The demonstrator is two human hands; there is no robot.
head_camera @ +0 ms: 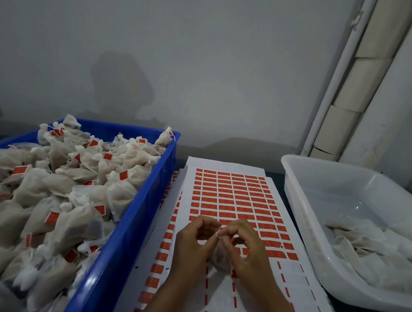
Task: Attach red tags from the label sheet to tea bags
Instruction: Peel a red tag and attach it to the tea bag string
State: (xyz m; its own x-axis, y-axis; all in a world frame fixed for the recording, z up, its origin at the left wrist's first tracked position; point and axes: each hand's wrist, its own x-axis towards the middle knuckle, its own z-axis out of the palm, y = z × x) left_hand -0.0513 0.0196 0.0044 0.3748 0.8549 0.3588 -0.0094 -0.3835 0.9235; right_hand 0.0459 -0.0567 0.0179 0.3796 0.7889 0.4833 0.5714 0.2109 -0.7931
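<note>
I see both hands meeting low in the middle of the frame, over the label sheet (231, 195). The left hand (193, 241) and right hand (245, 246) come together fingertip to fingertip, pinching a thin white string (217, 234) between them; a tea bag (221, 258) hangs pale and half hidden under the palms. A speck of red shows by the right fingers, but I cannot tell whether a tag is already on the string. My judgement is that the step in hand is fixing a tag to this string, so I would keep the string taut and short between the pinches, lay it across the middle of the sticky face, then fold the tag square so the edges match. Tags (268, 227) wait just above the hands; the rows below them are stripped. Tagged bags fill the blue crate (134, 223) at left; the white tub (300, 208) at right holds plain bags, so I would drop this one left when done.
</note>
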